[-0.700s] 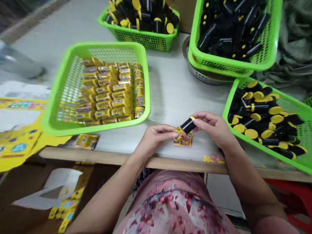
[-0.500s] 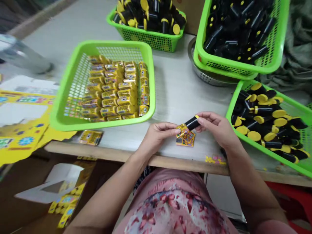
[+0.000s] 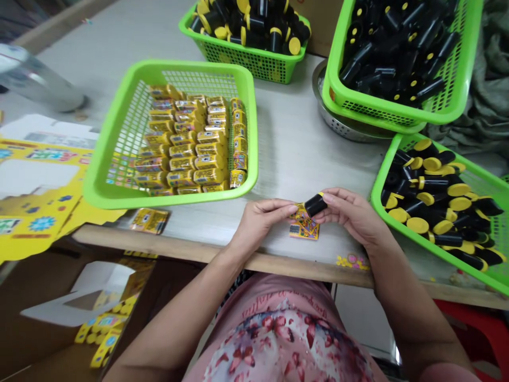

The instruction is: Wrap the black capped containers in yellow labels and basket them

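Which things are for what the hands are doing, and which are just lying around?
Seem part of it:
Black tube, in the right hand
Yellow wrapper, pinched by the left hand
Basket of capped tubes
Basket of yellow packs

Probably just lying around:
Bottle, far left
Grey cloth, far right
Flower bits, near the table edge

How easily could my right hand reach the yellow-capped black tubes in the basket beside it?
Probably, yes: the green basket is open-topped and close, though your right hand holds a black tube.
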Available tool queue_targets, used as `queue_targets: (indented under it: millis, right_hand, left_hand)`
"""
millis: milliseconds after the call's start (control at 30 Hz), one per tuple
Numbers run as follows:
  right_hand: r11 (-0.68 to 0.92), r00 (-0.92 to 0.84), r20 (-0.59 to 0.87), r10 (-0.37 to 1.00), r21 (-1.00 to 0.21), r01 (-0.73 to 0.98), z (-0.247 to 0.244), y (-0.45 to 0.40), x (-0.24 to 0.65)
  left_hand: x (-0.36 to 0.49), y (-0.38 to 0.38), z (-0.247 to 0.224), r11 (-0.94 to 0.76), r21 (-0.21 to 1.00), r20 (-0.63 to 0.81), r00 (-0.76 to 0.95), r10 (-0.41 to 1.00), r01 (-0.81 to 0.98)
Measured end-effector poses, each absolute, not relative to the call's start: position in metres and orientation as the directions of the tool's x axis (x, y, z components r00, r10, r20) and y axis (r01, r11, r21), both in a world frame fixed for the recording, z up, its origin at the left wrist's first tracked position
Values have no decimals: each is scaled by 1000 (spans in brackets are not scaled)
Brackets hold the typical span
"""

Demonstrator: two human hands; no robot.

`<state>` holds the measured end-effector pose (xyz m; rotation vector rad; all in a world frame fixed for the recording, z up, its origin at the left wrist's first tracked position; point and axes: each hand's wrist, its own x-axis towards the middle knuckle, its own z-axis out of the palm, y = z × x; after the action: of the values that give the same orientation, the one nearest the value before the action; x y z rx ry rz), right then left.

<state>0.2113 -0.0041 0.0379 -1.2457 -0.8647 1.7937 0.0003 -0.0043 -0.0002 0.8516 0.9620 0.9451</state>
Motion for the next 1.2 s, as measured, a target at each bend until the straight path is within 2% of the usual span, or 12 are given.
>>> queue_targets:
  millis: [267,567,767,900,1033,1200]
  right_hand:
    - [-470,-217,-427,878,-855,-220,37,-5,210]
    - [-499,-263,-446,855,-846,-187,34,-7,203]
    - [-451,-196,-422,885,-881,-141,28,-7,200]
    - [-354,-124,-343,931,-931,-83,24,-9,196]
    - [-167,-71,-169,983,-986,29,19,-14,191]
    - [123,-219,77,973,-970,207,18,-15,191]
  left_hand:
    - [3,-3,-2,354,871,-246,320,915,-341]
    - [3,-3,5,317,925,-252,283,925,-211]
    - [5,-3,3,276,944,-234,225,946,-179]
    - [7,-4,2,349,899,-295,222,929,-266]
    - [8,-3,3,402,855,-321,274,907,-327]
    - [7,0,3,428,800,-298,341,892,-420]
